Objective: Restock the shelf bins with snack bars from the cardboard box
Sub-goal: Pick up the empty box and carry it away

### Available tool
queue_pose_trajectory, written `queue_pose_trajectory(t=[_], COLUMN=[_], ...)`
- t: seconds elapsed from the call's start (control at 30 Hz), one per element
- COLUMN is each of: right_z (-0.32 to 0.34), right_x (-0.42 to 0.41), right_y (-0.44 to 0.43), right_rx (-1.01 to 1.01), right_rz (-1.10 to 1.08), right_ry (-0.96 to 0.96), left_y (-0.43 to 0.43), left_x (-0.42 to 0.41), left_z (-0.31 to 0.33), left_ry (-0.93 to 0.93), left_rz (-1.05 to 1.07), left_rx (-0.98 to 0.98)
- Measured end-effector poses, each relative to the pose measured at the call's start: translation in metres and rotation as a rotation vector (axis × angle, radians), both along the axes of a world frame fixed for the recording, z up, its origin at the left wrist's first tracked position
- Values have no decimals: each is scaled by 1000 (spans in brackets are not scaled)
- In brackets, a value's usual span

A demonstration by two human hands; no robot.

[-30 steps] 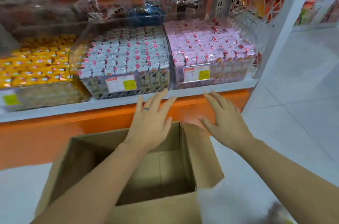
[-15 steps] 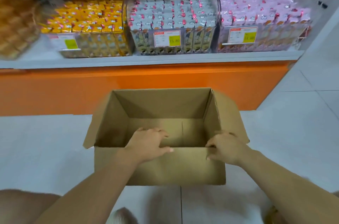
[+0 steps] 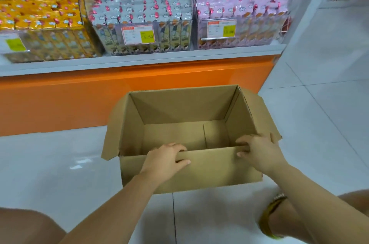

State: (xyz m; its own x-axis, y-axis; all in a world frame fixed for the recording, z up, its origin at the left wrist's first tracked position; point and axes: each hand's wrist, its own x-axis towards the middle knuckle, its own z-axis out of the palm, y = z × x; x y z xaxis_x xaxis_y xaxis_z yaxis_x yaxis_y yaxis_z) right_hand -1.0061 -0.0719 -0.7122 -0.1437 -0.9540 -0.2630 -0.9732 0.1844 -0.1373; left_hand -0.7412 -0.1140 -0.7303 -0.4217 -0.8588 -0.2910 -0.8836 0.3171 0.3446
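Cardboard box (image 3: pixel 179 107): it stands open on the white floor (image 3: pixel 60 153), just in front of the orange shelf base (image 3: pixel 60 99). Its flaps (image 3: pixel 113 133) are splayed outward, and we see nothing inside it.
Left hand (image 3: pixel 165 158): the fingers curl over the rim of the near wall and the thumb lies on the outer face, so it holds the box.
Right hand (image 3: pixel 257 152): it grips the same rim, close to the right corner.
Step, as we judge it: taking the empty box away, since the bins look full.
Doing it well: we would hold both grips level, lift by the wall and not by the loose flaps, and draw the box toward us.
Snack bars (image 3: pixel 139 7): they are packed upright in the clear shelf bins (image 3: pixel 175 33), well beyond and above both hands. Neither hand holds any.
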Motion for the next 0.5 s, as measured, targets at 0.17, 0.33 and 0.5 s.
queue_pose_trajectory(t=[0.17,0.33,0.5], right_z=[-4,-30,-43], right_x=[-4,0,3], right_y=[-9,-6,-7], right_rx=[24,-15,-244], right_rz=[-66,-50,-99], right_ry=[-171,-194,-281], left_y=[-9,-10,-6], left_x=[24,56,50], left_z=[-3,-14,-16], left_ry=[-86,-199,-201], left_rz=[19,102,93], left_rx=[-171,-112,-129])
